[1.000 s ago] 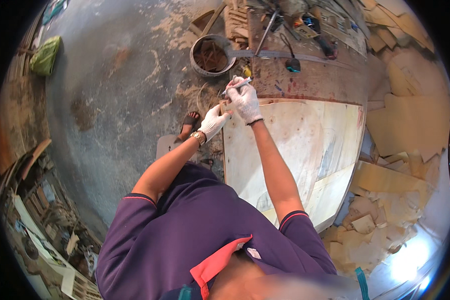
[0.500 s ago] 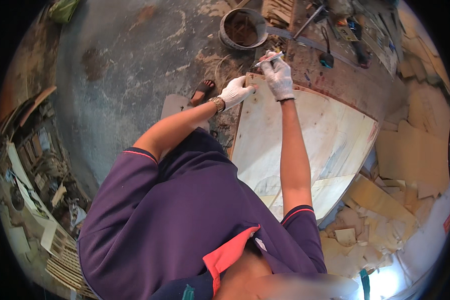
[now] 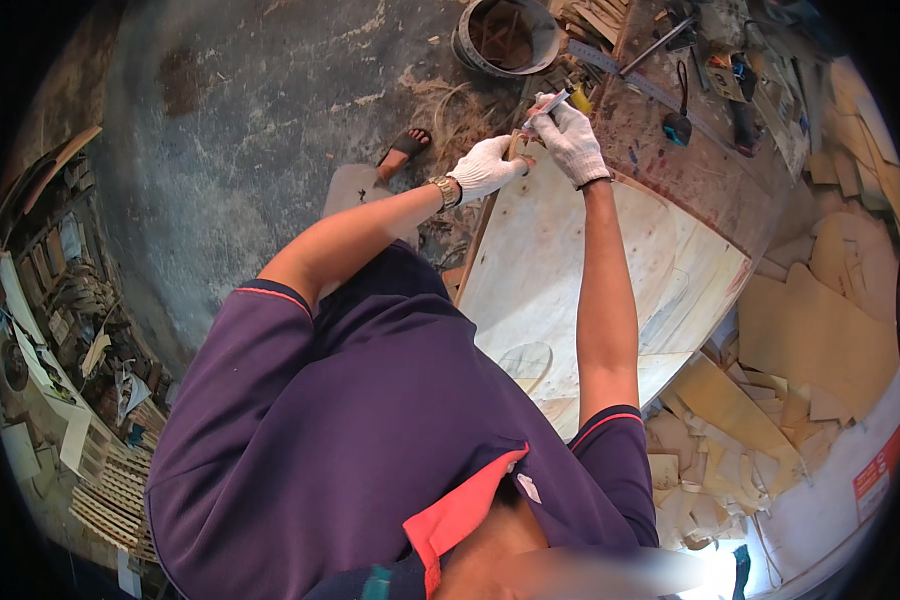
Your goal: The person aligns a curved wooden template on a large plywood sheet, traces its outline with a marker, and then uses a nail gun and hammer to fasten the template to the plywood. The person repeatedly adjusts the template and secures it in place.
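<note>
A pale plywood board [image 3: 540, 265] lies in front of me, its narrow corner pointing away. My left hand [image 3: 485, 168], in a white knit glove, is closed at that corner, the bare thumb tip on the upper face. A small tan edge shows between its fingers; I cannot tell whether it is a separate piece. My right hand [image 3: 575, 145], gloved likewise with bare fingertips, pinches a slim white pen [image 3: 553, 101] over the same corner. The pen's lower tip is hard to make out beside the fingers.
Past the corner stands a round bucket [image 3: 510, 38]. A metal ruler [image 3: 630, 85], a black-and-teal tape measure [image 3: 677, 128] and other tools lie on the brown worktop [image 3: 660, 150]. Plywood offcuts [image 3: 800, 330] pile up at right; wooden slats and scraps [image 3: 120, 500] lie at left.
My right hand has moved slightly closer to the board's corner, and the pen is tilted more steeply. My left hand stays at the corner. The whole view has shifted a little.
</note>
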A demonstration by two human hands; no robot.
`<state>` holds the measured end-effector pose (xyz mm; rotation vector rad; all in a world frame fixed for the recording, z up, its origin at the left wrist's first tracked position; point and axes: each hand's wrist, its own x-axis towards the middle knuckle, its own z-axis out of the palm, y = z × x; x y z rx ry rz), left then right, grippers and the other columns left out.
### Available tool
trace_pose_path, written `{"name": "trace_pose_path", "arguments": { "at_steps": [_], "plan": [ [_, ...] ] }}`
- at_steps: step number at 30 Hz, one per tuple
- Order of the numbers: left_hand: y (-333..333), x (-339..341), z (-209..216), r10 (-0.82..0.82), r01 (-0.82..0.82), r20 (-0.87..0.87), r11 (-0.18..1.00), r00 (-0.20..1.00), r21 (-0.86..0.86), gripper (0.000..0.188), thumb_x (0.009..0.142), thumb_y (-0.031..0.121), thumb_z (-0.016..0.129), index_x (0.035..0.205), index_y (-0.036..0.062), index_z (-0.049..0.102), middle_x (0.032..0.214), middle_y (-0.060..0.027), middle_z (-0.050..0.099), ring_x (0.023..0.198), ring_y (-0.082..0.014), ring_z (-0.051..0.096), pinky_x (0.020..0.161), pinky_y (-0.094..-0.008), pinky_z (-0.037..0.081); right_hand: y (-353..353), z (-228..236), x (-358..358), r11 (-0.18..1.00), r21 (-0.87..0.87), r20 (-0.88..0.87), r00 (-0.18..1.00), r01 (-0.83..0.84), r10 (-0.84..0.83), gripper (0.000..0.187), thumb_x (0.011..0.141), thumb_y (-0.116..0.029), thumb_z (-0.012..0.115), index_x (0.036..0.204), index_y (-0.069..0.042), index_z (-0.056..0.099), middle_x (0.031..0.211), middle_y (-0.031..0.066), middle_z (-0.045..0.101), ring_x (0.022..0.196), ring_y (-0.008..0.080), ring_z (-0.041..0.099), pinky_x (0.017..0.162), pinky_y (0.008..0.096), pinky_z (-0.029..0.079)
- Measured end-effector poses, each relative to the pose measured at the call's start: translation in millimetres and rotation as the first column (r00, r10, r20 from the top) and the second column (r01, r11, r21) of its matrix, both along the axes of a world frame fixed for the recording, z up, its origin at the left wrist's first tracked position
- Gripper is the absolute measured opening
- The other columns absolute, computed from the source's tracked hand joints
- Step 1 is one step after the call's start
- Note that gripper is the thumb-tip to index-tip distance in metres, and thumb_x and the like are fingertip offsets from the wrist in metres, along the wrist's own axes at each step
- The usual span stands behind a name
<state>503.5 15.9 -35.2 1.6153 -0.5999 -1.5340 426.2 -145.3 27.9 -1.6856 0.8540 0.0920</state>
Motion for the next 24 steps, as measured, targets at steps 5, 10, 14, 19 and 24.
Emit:
{"name": "trace_pose_path", "arguments": {
  "at_steps": [5, 10, 14, 19, 24],
  "plan": [
    [0.8, 1.6, 5.2, 0.000, 0.000, -0.015, 1.000, 1.000, 0.026, 0.052, 0.089, 0.043, 0.073, 0.121, 0.0032, 0.068, 0.105, -0.0108, 0.074, 0.099, -0.0201, 0.068, 0.091, -0.0362, 0.050, -1.4, -1.3, 0.6, 1.000, 0.015, -0.036, 0.999, -0.013, 0.014, 0.036, 0.101, -0.020, 0.069, 0.126, 0.005, 0.066, 0.113, 0.0086, 0.073, 0.102, 0.0150, 0.069, 0.092, 0.0316, 0.055],
    [0.1, 2.1, 5.0, -0.018, 0.019, -0.012, 0.999, 1.000, 0.044, 0.051, 0.089, 0.043, 0.073, 0.121, 0.0039, 0.068, 0.104, -0.0103, 0.074, 0.097, -0.0190, 0.067, 0.088, -0.0357, 0.050, -0.7, 6.1, 3.3, 0.993, -0.064, -0.076, 0.993, -0.095, 0.091, 0.037, 0.101, -0.021, 0.068, 0.126, 0.006, 0.066, 0.113, 0.0114, 0.073, 0.100, 0.0153, 0.069, 0.092, 0.0313, 0.054],
    [0.6, 0.3, 3.0, 0.005, -0.005, -0.012, 1.000, 1.000, 0.004, 0.051, 0.090, 0.043, 0.073, 0.122, 0.0035, 0.068, 0.103, -0.0104, 0.073, 0.096, -0.0190, 0.067, 0.088, -0.0355, 0.050, -0.2, 10.3, 2.2, 0.996, -0.061, -0.059, 0.996, -0.063, 0.060, 0.036, 0.101, -0.020, 0.067, 0.125, 0.006, 0.065, 0.112, 0.0118, 0.073, 0.099, 0.0165, 0.070, 0.090, 0.0322, 0.056],
    [2.2, 0.5, 3.2, 0.009, -0.009, -0.026, 1.000, 1.000, 0.007, 0.052, 0.091, 0.043, 0.072, 0.123, 0.0023, 0.067, 0.105, -0.0107, 0.074, 0.097, -0.0186, 0.067, 0.089, -0.0352, 0.050, -2.4, 3.6, -8.6, 0.999, -0.027, -0.035, 0.999, 0.019, -0.020, 0.035, 0.102, -0.019, 0.066, 0.125, 0.007, 0.065, 0.109, 0.0115, 0.073, 0.098, 0.0158, 0.070, 0.088, 0.0326, 0.057],
    [3.4, 2.1, 4.2, 0.015, -0.015, -0.028, 0.999, 1.000, -0.032, 0.053, 0.090, 0.044, 0.070, 0.127, 0.0066, 0.066, 0.107, -0.0148, 0.075, 0.098, -0.0258, 0.070, 0.088, -0.0391, 0.052, -1.9, -2.1, -27.5, 0.984, 0.033, 0.131, 0.975, 0.178, -0.180, 0.032, 0.103, -0.019, 0.066, 0.121, 0.007, 0.065, 0.107, 0.0093, 0.073, 0.096, 0.0137, 0.069, 0.089, 0.0312, 0.055]
  ]
}}
